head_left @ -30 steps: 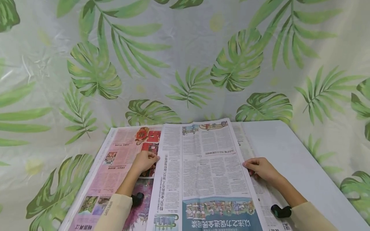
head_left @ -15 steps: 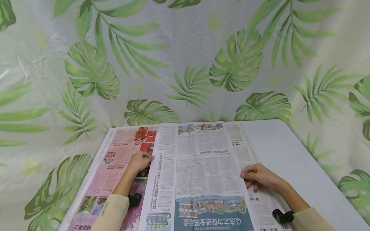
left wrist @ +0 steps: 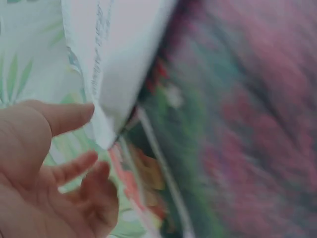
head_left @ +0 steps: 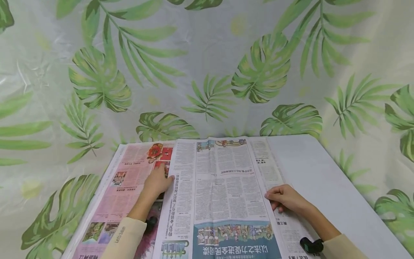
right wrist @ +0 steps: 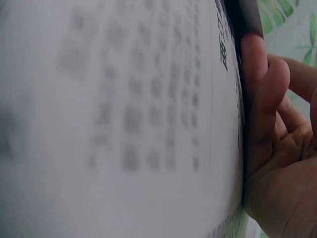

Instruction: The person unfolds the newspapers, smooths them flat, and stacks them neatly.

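Observation:
A narrow folded newspaper sheet (head_left: 226,187) lies on top of spread newspaper pages. At its left edge is my left hand (head_left: 156,183), fingers reaching forward over the pink page (head_left: 129,201). In the left wrist view the thumb of the left hand (left wrist: 49,163) touches the sheet's edge, and the other fingers stand apart from it. My right hand (head_left: 288,198) pinches the sheet's right edge between thumb and forefinger. The right wrist view has the right hand (right wrist: 282,124) beside the printed page (right wrist: 124,124), its fingers partly hidden at the edge.
Another newspaper page (head_left: 265,165) shows under the right side. The white table (head_left: 300,162) extends to the right. Behind it hangs a leaf-patterned curtain (head_left: 207,72). Black wrist cameras sit on both wrists.
The folded sheet has shifted slightly left and its raised far right corner has come down flat. The left fingers have let go of its edge and stretched forward; the right hand has moved slightly left.

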A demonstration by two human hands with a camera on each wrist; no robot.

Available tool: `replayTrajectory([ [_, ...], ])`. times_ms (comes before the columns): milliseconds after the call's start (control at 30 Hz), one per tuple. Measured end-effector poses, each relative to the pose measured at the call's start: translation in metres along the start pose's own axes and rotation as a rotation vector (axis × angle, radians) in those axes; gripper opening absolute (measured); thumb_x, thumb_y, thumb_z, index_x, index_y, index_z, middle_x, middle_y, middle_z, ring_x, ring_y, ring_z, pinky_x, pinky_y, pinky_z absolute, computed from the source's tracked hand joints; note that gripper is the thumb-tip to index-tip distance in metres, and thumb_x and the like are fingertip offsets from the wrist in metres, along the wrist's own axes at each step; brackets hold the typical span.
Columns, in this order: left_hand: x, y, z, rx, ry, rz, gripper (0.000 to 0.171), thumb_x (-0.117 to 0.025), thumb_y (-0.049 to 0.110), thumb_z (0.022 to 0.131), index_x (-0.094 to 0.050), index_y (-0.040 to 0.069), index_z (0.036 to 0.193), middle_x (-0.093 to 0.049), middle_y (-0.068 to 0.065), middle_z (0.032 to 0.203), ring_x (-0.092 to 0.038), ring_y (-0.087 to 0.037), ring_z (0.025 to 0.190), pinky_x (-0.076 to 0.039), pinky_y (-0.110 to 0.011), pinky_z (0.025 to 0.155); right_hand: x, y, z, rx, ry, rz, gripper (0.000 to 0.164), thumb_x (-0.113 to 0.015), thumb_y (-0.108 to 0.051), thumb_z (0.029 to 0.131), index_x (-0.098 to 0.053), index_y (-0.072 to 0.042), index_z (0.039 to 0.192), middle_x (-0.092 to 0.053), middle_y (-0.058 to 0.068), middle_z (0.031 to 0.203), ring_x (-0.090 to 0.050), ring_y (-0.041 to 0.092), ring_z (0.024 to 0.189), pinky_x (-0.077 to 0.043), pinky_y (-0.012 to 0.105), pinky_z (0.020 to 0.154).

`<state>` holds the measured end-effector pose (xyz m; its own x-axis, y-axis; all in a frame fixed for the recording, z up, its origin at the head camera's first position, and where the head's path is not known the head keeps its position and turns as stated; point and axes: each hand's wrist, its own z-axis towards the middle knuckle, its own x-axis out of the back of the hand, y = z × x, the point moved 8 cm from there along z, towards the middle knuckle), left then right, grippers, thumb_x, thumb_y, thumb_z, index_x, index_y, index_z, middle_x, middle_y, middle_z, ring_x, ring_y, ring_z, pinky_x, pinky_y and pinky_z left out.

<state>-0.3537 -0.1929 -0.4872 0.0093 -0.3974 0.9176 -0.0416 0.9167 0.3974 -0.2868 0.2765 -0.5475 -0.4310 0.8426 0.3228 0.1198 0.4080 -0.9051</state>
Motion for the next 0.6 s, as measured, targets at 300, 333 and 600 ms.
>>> replayTrajectory([
  [300,-0.008,0.082,-0.006,-0.309,-0.139,-0.029,0.039,-0.072,0.034,0.097,-0.061,0.011,0.126,-0.063,-0.014,0.119,-0.062,-0.028,0.099,-0.053,-0.047,0.082,-0.001,-0.004,0.003,-0.020,0.098,-0.047,0.035,-0.068,-0.029,0.101,-0.074,0.004,0.112,-0.073,0.006,0.072,-0.059,0.010,0.056,-0.048,0.023,0.050],
  [333,-0.012,0.093,-0.008,-0.357,-0.170,-0.043,0.037,-0.072,0.033,0.098,-0.062,0.011,0.125,-0.064,-0.013,0.118,-0.062,-0.027,0.099,-0.053,-0.047,0.082,-0.002,-0.004,0.003,-0.030,0.112,-0.049,0.034,-0.069,-0.030,0.100,-0.075,0.002,0.110,-0.073,0.005,0.072,-0.060,0.010,0.056,-0.048,0.023,0.050],
  [600,-0.047,0.170,-0.019,-0.588,-0.264,-0.156,0.027,-0.069,0.026,0.099,-0.067,0.006,0.117,-0.069,-0.011,0.110,-0.064,-0.023,0.097,-0.052,-0.037,0.082,-0.006,0.000,0.000,-0.037,0.165,-0.084,0.032,-0.072,-0.031,0.098,-0.076,0.000,0.101,-0.065,0.001,0.063,-0.054,0.011,0.053,-0.046,0.025,0.050],
])
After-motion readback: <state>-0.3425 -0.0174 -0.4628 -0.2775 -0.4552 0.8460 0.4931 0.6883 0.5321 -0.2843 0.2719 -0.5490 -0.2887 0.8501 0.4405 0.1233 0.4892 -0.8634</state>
